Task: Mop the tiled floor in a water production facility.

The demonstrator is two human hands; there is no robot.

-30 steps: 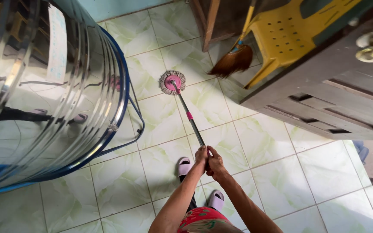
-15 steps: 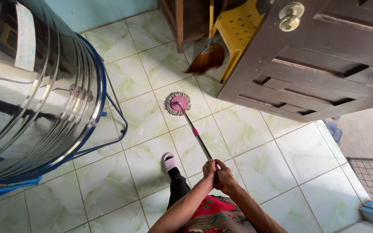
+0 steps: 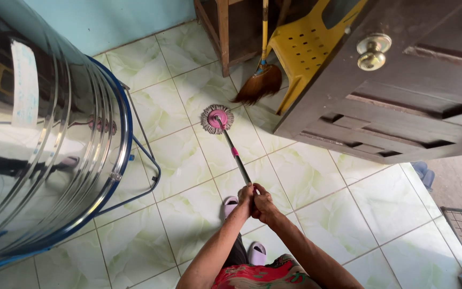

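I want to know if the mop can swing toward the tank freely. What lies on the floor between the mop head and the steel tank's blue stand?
In the head view, only bare green tile lies between the mop head and the blue stand.

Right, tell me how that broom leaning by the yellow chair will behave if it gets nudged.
The broom probably tips easily: it stands nearly upright on soft brown bristles, only leaning on the yellow chair. The bristles look floppy, so they would likely splay rather than grip. Its thin handle suggests it is light.
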